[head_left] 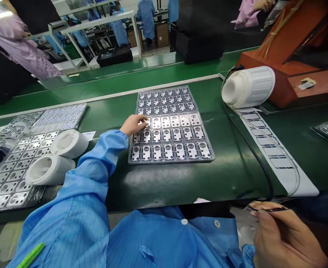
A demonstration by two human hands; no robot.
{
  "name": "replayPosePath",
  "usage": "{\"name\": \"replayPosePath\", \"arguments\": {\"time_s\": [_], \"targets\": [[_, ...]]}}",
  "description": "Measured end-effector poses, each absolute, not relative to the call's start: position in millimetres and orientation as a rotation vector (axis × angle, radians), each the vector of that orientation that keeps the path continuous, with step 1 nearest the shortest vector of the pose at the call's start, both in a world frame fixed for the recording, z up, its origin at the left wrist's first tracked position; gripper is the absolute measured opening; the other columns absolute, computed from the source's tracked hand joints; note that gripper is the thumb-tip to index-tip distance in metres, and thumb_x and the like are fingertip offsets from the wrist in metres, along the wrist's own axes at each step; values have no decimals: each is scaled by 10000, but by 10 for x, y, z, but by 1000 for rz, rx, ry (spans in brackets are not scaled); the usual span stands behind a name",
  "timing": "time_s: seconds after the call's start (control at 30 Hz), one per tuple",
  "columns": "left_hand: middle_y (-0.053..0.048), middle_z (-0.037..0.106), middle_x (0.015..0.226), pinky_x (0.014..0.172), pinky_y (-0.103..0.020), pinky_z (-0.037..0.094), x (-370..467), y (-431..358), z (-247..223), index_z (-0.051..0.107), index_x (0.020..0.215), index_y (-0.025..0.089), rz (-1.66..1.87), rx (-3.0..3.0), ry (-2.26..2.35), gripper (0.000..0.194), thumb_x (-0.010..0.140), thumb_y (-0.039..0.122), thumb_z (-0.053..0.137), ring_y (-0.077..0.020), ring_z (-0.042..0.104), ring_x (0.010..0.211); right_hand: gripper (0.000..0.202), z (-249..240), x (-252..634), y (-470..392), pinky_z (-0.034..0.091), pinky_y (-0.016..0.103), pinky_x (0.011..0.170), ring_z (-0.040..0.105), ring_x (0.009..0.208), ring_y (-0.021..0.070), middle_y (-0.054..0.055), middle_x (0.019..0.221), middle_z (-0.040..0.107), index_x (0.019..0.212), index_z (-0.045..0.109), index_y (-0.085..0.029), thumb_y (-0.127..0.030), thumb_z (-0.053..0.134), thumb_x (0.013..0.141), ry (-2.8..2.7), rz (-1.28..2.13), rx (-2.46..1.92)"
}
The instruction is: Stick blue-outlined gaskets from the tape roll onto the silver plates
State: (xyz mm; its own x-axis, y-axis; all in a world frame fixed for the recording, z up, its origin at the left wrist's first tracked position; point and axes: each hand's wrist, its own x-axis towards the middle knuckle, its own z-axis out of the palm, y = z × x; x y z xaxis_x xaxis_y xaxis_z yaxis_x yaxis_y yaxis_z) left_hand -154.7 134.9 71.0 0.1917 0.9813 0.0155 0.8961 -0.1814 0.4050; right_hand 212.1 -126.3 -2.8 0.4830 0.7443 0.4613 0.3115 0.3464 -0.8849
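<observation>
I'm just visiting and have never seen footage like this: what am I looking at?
There's no robot here. This single picture comes from a camera on a person's head, looking forward and down over blue sleeves.

The left hand reaches into rows of flat silver plates in a clear plastic tray. The right hand, near the edge, pinches a thin dark strip.

On the green work surface you also see two white rolls at left and, at right, a larger white roll with a sheet of dark outlines trailing from it, beside orange equipment.
</observation>
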Motion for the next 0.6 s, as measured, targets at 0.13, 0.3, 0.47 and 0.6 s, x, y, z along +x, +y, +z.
{"name": "replayPosePath", "arguments": {"time_s": [0.13, 0.3, 0.47, 0.6], "targets": [[-108, 651, 1222, 1123, -451, 357, -1546, 1564, 627, 653, 1218, 144, 327, 2285, 1696, 428, 880, 406, 677, -254, 523, 1182, 106, 20, 1946, -1203, 506, 337, 704, 635, 758, 177, 30, 837, 675, 861, 720, -190, -227, 800, 801, -1042, 409, -1242], [-167, 505, 1461, 1128, -569, 306, -1408, 1723, 545, 518, 1426, 152, 109, 2378, 1711, 744, 819, 531, 720, -386, 357, 1352, 116, -61, 1976, -1211, 534, 316, 739, 646, 787, 166, 35, 864, 691, 867, 736, -191, -250, 810, 800, -1071, 435, -1286], [-163, 546, 1434, 1104, -572, 327, -1410, 1812, 524, 569, 1339, 178, 139, 2389, 1749, 629, 824, 505, 725, -395, 386, 1348, 155, -116, 1989, -1227, 549, 299, 727, 652, 778, 156, 38, 908, 708, 860, 740, -186, -290, 828, 784, -1031, 419, -1370], [-100, 691, 1095, 907, -374, 489, -1277, 1648, 557, 573, 1216, 158, 601, 2256, 1683, 369, 870, 241, 669, -201, 609, 969, 224, -158, 1977, -1180, 569, 329, 737, 662, 768, 171, 45, 898, 711, 854, 731, -181, -368, 828, 776, -969, 454, -1465]]}}
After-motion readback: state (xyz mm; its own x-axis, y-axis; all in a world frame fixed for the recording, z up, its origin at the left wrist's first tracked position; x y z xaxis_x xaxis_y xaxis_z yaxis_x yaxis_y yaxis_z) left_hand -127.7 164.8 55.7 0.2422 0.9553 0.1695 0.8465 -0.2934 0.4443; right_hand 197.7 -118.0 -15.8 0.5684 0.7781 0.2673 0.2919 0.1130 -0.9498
